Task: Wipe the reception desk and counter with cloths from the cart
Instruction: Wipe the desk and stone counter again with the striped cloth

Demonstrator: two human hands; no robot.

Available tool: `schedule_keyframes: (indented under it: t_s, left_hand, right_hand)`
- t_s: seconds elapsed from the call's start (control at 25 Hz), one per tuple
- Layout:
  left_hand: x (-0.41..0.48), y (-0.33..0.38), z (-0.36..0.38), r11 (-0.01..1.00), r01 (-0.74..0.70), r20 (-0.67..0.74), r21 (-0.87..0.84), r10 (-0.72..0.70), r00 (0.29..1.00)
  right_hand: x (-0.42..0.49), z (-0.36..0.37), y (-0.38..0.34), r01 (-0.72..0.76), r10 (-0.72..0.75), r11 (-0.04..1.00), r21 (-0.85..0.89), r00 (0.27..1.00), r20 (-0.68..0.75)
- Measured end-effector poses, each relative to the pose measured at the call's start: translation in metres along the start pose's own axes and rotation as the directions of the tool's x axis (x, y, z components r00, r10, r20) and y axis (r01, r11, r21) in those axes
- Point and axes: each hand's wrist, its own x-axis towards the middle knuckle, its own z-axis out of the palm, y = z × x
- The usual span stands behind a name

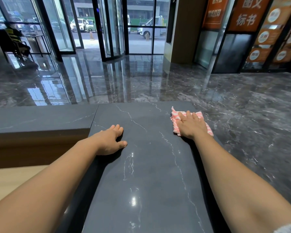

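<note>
A pink-and-white striped cloth [209, 128] is being pressed onto the dark marble counter top [149, 165] by the right hand [191, 126]. The fingers [188, 115] are being held straight and close together, laid flat over the fabric rather than curled round it, so nothing is being gripped. The cloth is lying at the far right corner of the slab, close to its right edge, with its long axis running diagonally from far-left to near-right beneath the palm.

The left hand [110, 140] is being rested on the left edge of the same slab, well apart from the cloth, with the fingers relaxed, the thumb spread, and nothing held. It is judged to be serving as a brace only.

The wiping step is judged to be under way. The slab's long axis is running from the person outward toward the polished floor [242, 98], and most of the surface is lying to the left of the cloth and nearer the body. The coming stroke is therefore being read as a sweep leftward or a draw back toward the person, made by the right hand, which is already on the cloth. The adjoining counter section [40, 118] at the left is lying on the left hand's side.
</note>
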Motion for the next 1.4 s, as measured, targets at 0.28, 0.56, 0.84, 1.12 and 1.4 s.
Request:
schedule_keyframes:
  t_s: [0.28, 0.56, 0.84, 1.12, 1.4]
  left_hand:
    - [-0.017, 0.007, 0.005, 0.988, 0.015, -0.167, 0.153, 0.011, 0.986]
    - [-0.058, 0.019, 0.013, 0.99, 0.018, -0.144, 0.137, 0.002, 0.99]
    - [-0.072, 0.044, 0.019, 0.993, -0.022, -0.112, 0.119, 0.035, 0.993]
    - [-0.086, 0.05, 0.015, 0.994, 0.016, -0.014, 0.106, -0.015, 1.0]
    - [-0.083, 0.051, 0.017, 0.995, 0.096, 0.046, -0.006, -0.095, 0.994]
  right_hand:
    - [-0.063, 0.014, -0.081, 0.184, -0.184, 0.982, 0.034, 0.983, 0.002]
    - [-0.099, 0.024, -0.126, 0.318, -0.318, 0.948, 0.032, 0.948, -0.002]
    - [-0.086, 0.016, -0.047, 0.161, -0.162, 0.987, -0.021, 0.985, -0.05]
    - [-0.082, 0.002, 0.041, -0.07, 0.07, 0.998, 0.011, 0.997, -0.019]
    - [-0.11, 0.016, -0.048, 0.119, -0.118, 0.992, 0.037, 0.993, -0.021]
